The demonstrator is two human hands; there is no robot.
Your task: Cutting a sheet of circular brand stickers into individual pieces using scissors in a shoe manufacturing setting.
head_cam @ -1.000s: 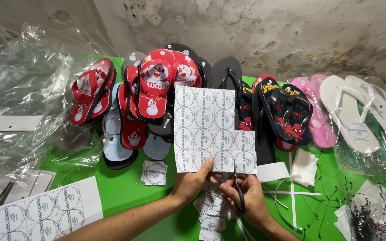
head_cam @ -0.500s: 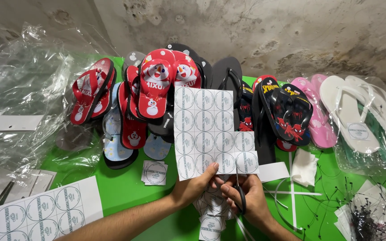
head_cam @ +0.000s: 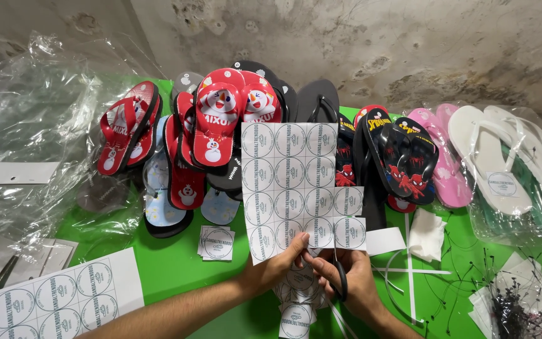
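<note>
My left hand (head_cam: 275,267) holds up a white sheet of round printed labels (head_cam: 290,182) by its bottom edge, over the green table (head_cam: 170,267). My right hand (head_cam: 352,282) grips black-handled scissors (head_cam: 339,276), whose blades reach up into the sheet's lower right part. Cut label squares (head_cam: 296,314) lie in a loose pile under my hands. A small stack of cut labels (head_cam: 216,243) rests left of the sheet.
Flip-flops line the back: red snowman pairs (head_cam: 221,119), dark superhero pairs (head_cam: 403,157), pink (head_cam: 446,169) and white ones (head_cam: 497,163). Crumpled clear plastic (head_cam: 26,138) fills the left. Another label sheet (head_cam: 51,298) lies front left; black tag fasteners (head_cam: 515,307) front right.
The label sheet has shifted slightly down and right in my left hand, while the scissors in my right hand have worked further along its lower edge.
</note>
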